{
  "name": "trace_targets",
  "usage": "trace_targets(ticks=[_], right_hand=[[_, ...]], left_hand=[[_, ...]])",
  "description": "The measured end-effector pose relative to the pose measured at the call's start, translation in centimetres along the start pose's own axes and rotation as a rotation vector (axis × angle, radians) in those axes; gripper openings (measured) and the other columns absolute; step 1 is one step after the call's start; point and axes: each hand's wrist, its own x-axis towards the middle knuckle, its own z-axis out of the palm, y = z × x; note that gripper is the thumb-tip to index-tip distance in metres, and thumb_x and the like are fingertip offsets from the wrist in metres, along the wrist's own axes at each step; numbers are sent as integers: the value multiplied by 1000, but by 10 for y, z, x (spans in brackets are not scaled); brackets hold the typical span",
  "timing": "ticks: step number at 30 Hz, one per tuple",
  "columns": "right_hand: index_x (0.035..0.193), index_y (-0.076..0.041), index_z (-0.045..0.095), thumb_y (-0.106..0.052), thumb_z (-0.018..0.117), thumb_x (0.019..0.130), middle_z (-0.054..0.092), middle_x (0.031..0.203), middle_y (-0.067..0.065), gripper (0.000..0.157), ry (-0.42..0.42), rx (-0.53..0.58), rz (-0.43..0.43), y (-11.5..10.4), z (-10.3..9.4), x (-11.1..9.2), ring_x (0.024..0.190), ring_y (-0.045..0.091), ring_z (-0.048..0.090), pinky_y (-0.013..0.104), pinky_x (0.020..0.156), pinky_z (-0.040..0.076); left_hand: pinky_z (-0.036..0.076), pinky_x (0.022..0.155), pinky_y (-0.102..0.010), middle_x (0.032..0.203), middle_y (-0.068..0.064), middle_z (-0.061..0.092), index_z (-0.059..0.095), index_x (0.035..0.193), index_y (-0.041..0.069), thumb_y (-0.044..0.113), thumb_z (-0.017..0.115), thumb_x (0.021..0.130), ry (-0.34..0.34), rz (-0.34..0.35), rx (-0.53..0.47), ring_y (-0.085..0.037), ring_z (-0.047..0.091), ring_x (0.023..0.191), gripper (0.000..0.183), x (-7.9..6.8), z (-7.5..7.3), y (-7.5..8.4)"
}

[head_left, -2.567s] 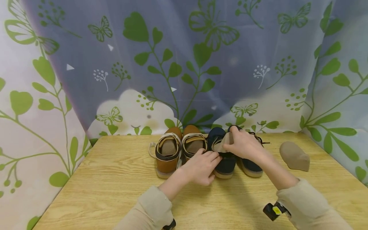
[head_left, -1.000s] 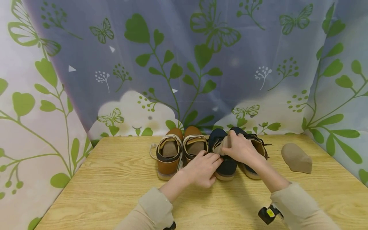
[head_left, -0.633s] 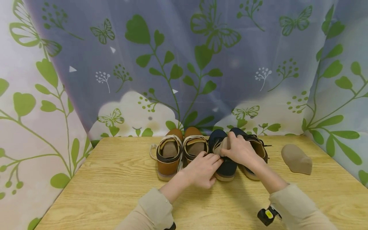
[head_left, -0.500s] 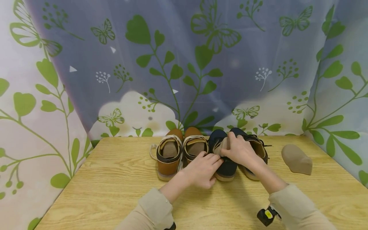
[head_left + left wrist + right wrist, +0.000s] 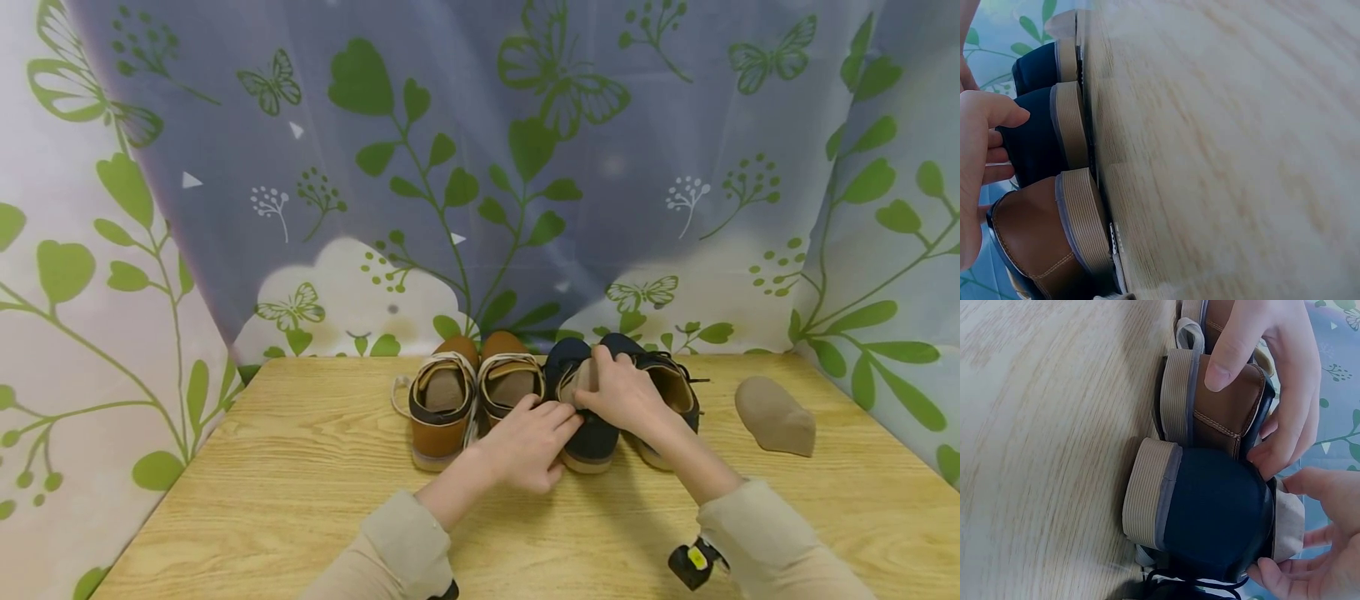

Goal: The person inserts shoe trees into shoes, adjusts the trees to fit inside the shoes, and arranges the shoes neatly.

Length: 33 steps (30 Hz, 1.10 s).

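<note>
In the head view my right hand [image 5: 625, 393] grips a beige shoe insert [image 5: 583, 386] between thumb and fingers. This insert sits partly in the opening of the left navy shoe [image 5: 590, 440], and its end rises above the collar in the right wrist view [image 5: 1288, 525]. My left hand [image 5: 525, 442] has its fingertips at that shoe's collar. Its thumb overlaps the heel in the left wrist view. Right of it stands the other navy shoe [image 5: 678, 392], with black laces and an open mouth. A second beige insert [image 5: 775, 417] lies on the table.
Two brown shoes stand to the left, one brown shoe [image 5: 441, 437] with pale laces and its neighbour [image 5: 504, 346] beside my left hand; beige shows inside both. All rest toward the back of the wooden table [image 5: 315, 467], before a patterned curtain [image 5: 480, 167].
Since the earliest frame the held insert has gone lower into the left navy shoe, and my right hand has shifted slightly left. My left hand keeps its place.
</note>
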Motion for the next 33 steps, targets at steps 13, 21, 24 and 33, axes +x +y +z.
trace_targets(ticks=[13,21,24,33], right_hand=[[134,7,32,-30,63,87,46,113,33,67,-8,-41,8,-2,2,1,81,41,55,47,65,46],[134,6,32,-32,62,88,46,112,34,67,3,-96,18,-4,5,0,76,42,55,45,57,46],[135,5,33,-34,61,88,47,111,33,67,9,-113,20,-5,5,0,75,41,55,45,56,46],[135,1,37,-36,64,87,46,117,32,67,-8,-77,-42,3,-2,-2,81,41,56,45,57,46]], left_hand=[[33,97,-39,131,-3,46,46,136,10,43,57,84,-21,-8,-3,-17,43,119,62,0,-1,1],[32,97,-39,133,-3,46,46,136,11,43,56,84,-18,-10,15,-17,43,120,62,0,0,2],[32,98,-40,134,-3,46,46,136,11,43,56,84,-15,-10,17,-17,43,120,62,0,0,1],[32,99,-41,132,-2,46,47,135,11,43,56,85,-18,-6,1,-17,44,119,60,1,-1,1]])
